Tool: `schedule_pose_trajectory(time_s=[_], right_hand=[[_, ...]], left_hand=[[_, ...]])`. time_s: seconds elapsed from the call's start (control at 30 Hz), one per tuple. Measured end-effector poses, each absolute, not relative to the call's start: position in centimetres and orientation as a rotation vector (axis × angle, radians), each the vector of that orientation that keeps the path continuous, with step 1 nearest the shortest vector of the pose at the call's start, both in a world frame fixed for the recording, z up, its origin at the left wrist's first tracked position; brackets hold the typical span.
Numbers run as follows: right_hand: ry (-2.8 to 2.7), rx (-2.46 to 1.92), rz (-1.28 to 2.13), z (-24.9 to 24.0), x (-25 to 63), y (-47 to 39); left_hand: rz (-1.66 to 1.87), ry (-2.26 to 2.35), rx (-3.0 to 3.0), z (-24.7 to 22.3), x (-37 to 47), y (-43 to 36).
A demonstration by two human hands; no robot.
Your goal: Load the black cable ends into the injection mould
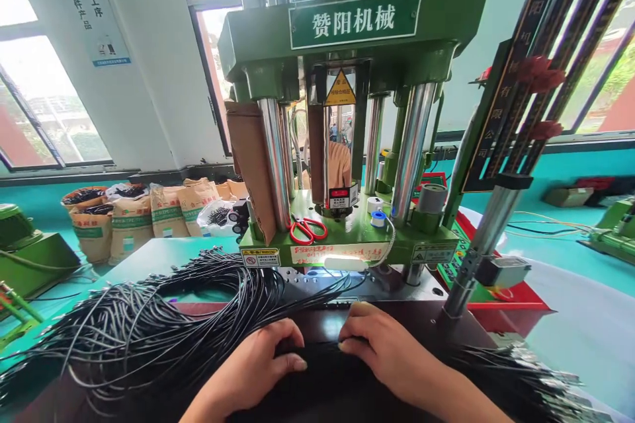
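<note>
While both hands rest on the dark work surface [317, 383], left hand [258, 363] lies curled by the black thin-cable bundle [149, 324]. Right hand [381, 344] fingertips pinch cable ends; red-handled scissors [307, 230] sit on the green press machine [347, 238]

A press machine [347, 145] is seen standing behind the worktable [149, 258], with scissors [307, 230] laid on its lower platen, left of a small tape roll [378, 219] and a larger roll [430, 199]. A bundle of cables [149, 324] is spread across the table to the left of the left hand [258, 360], with the right hand [381, 340] set just beside it; a cable end appears to be pinched between them. More cables [520, 383] lie at the right. Sacks [129, 218] are lined up on the floor behind the table, left of the machine.
</note>
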State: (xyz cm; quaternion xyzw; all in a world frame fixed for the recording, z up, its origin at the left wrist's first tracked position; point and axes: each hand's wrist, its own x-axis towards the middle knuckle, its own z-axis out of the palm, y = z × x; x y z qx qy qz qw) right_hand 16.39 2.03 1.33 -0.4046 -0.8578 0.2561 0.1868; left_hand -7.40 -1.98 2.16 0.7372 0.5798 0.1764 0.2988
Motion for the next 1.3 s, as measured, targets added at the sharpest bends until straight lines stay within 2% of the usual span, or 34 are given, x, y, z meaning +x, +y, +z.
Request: schedule_pose_trajectory(time_s=[0.33, 0.57, 0.93, 1.13, 1.3], right_hand=[[-2.417, -1.100, 0.530, 0.5, 15.7, 2.2], [-2.514, -1.156, 0.811, 1.8, 15.8, 2.6], [-2.499, -1.112, 0.655, 1.7, 15.0, 2.4], [-2.503, -1.144, 0.844, 1.3, 15.8, 2.8], [-2.513, -1.249, 0.802, 1.2, 15.7, 3.1]], left_hand=[[0.490, 1.530, 1.962, 1.9, -7.4, -2.2], [0.498, 1.492, 1.978, 1.9, -7.5, -2.2], [0.460, 1.522, 1.982, 2.1, -7.6, -2.4], [0.537, 1.500, 1.967, 2.0, -7.4, -2.6], [0.527, 1.502, 1.975, 1.9, -7.3, -2.6]])
